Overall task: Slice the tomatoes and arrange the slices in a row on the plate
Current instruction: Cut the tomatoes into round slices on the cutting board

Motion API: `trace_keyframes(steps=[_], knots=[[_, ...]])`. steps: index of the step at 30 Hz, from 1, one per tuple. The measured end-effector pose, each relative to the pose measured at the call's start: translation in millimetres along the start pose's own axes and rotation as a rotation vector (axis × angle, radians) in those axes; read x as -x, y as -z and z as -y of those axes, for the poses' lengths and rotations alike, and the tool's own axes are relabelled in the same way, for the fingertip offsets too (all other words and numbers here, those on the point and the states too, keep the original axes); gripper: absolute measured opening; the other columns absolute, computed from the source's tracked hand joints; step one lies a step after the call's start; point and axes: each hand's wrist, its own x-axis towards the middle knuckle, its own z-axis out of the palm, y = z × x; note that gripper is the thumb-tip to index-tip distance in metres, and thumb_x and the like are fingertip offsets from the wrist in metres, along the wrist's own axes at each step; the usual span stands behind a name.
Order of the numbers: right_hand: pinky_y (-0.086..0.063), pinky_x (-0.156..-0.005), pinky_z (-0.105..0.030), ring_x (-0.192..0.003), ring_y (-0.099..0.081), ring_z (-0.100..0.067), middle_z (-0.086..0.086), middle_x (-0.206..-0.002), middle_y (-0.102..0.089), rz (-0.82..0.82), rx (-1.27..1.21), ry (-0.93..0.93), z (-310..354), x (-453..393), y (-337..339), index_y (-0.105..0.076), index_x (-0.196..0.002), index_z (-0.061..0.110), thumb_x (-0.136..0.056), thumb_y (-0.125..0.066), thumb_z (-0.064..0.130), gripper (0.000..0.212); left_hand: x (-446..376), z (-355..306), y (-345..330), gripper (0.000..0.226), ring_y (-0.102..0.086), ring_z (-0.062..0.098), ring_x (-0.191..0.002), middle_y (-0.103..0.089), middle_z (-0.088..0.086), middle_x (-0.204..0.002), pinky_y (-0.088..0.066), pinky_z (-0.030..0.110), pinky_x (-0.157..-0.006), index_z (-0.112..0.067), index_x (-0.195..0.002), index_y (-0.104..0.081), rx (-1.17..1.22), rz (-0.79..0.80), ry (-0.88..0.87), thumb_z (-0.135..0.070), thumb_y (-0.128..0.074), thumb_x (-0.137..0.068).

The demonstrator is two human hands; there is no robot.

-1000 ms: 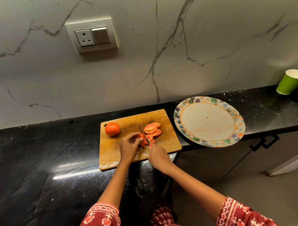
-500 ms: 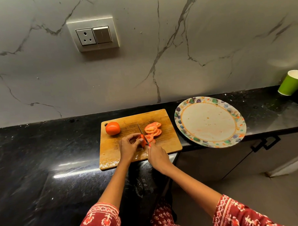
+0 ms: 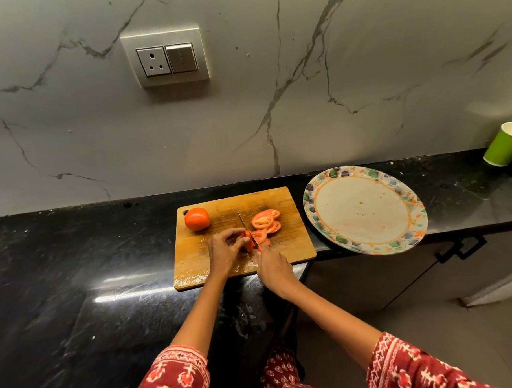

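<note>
Mid-cut on tomato, cutting board (image 3: 290, 201).
Left hand (image 3: 224, 251) is pinching the tomato piece (image 3: 248, 243); right hand (image 3: 274, 269) is gripping the knife (image 3: 244, 223), blade touching it. Slices (image 3: 265, 224) are lying just beyond the right hand, whole tomato (image 3: 197, 219) beyond the left, plate (image 3: 365, 209) well right.

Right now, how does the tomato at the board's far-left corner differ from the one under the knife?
The corner tomato is whole; the tomato under the knife is a cut-down remnant, its slices lying beside it. The corner tomato sits untouched; the left hand holds the remnant while the right hand grips the knife on it. Both are red and rest on the cutting board.
</note>
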Motion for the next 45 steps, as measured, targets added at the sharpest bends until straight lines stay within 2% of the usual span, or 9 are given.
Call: trace_keyframes(steps=[8, 12, 16, 20, 28, 32, 38, 43, 45], knots=[[-0.042, -0.087, -0.039, -0.116, -0.050, -0.036, -0.019, -0.127, -0.050, 0.015, 0.012, -0.012, 9, -14, 5, -0.045, -0.125, 0.001, -0.102, -0.030, 0.020, 0.034, 2, 1, -4, 0.022, -0.062, 0.011, -0.086, -0.071, 0.010, -0.095, -0.045, 0.002, -0.074, -0.002, -0.095, -0.071, -0.004, -0.014, -0.012, 0.000, -0.073, -0.073], [-0.041, -0.084, -0.039, -0.114, -0.051, -0.037, -0.020, -0.123, -0.053, 0.023, 0.038, 0.008, 1, -7, -2, -0.041, -0.129, 0.001, -0.102, -0.029, 0.018, 0.034, 1, 3, -3, 0.025, -0.064, 0.014, -0.090, -0.070, 0.011, -0.099, -0.045, 0.004, -0.075, -0.001, -0.099, -0.069, -0.001, -0.019, -0.007, -0.001, -0.072, -0.074], [-0.041, -0.081, -0.039, -0.110, -0.052, -0.038, -0.020, -0.117, -0.056, 0.013, 0.040, 0.008, -10, 4, -6, -0.046, -0.118, 0.001, -0.102, -0.028, 0.018, 0.030, -2, 4, -2, 0.024, -0.063, 0.013, -0.091, -0.070, 0.010, -0.098, -0.045, 0.003, -0.073, -0.002, -0.097, -0.070, -0.016, 0.000, -0.016, -0.002, -0.073, -0.074], [-0.041, -0.083, -0.039, -0.112, -0.051, -0.039, -0.022, -0.119, -0.056, 0.045, 0.003, -0.021, 0, -4, 0, -0.048, -0.118, -0.001, -0.102, -0.028, 0.020, 0.032, 0, 4, -3, 0.022, -0.063, 0.013, -0.088, -0.070, 0.009, -0.095, -0.044, 0.002, -0.074, -0.002, -0.096, -0.071, -0.015, 0.017, -0.036, -0.001, -0.072, -0.074], [-0.042, -0.080, -0.037, -0.108, -0.054, -0.038, -0.022, -0.115, -0.058, 0.072, -0.032, -0.031, -5, -4, -4, -0.054, -0.108, -0.001, -0.101, -0.029, 0.021, 0.034, 1, 10, -2, 0.025, -0.064, 0.016, -0.093, -0.068, 0.007, -0.100, -0.052, 0.022, -0.083, -0.007, -0.100, -0.068, 0.023, 0.018, -0.052, -0.001, -0.071, -0.076], [-0.042, -0.082, -0.036, -0.111, -0.053, -0.039, -0.022, -0.118, -0.057, 0.057, -0.030, -0.041, 1, -6, 0, -0.055, -0.109, -0.002, -0.100, -0.032, 0.016, 0.031, -3, 15, -3, 0.032, -0.062, 0.014, -0.099, -0.065, 0.004, -0.108, -0.051, 0.022, -0.085, -0.011, -0.108, -0.066, -0.012, 0.095, -0.079, -0.003, -0.069, -0.078], [-0.042, -0.083, -0.037, -0.111, -0.052, -0.038, -0.021, -0.118, -0.057, 0.049, -0.017, -0.048, 3, -7, -2, -0.055, -0.109, -0.002, -0.100, -0.031, 0.015, 0.031, -3, 19, 1, 0.030, -0.063, 0.018, -0.096, -0.067, 0.007, -0.104, -0.054, 0.029, -0.082, -0.012, -0.103, -0.069, -0.032, 0.084, -0.114, -0.006, -0.074, -0.074], [-0.042, -0.082, -0.037, -0.111, -0.052, -0.038, -0.021, -0.119, -0.057, 0.047, -0.024, -0.042, 1, -7, -3, -0.054, -0.111, -0.003, -0.101, -0.030, 0.018, 0.033, 0, 20, 1, 0.043, -0.060, 0.013, -0.100, -0.063, 0.001, -0.107, -0.050, 0.015, -0.083, -0.008, -0.109, -0.067, -0.031, 0.133, -0.106, -0.008, -0.079, -0.068], [-0.042, -0.083, -0.036, -0.112, -0.053, -0.038, -0.022, -0.119, -0.057, 0.048, -0.027, -0.038, 2, -9, -2, -0.054, -0.111, -0.003, -0.101, -0.030, 0.018, 0.033, 0, 21, -1, 0.043, -0.062, 0.014, -0.098, -0.065, 0.005, -0.107, -0.051, 0.016, -0.082, -0.009, -0.109, -0.067, -0.037, 0.104, -0.096, -0.007, -0.079, -0.068]])
